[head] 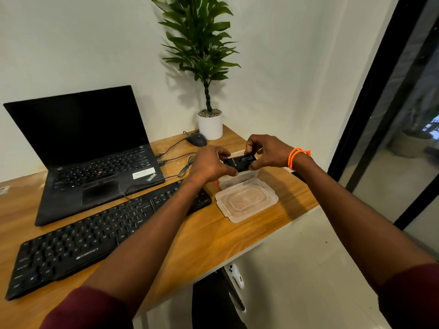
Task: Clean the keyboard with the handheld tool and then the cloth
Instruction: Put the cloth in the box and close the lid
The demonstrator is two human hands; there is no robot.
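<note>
Small black tool gripped by 2 hands, left hand & right hand w/ fingers curled round its ends, held above clear tub, lid laid beside, black keyboard on desk at left.

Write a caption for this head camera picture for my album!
Both hands, left and right, grip a small black handheld tool above a clear plastic box.

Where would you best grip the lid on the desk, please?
Take the lid by its near right rim, coming from the right: it lies flat beside the keyboard, with only that raised rim to pinch. Both hands currently hold the tool.
</note>
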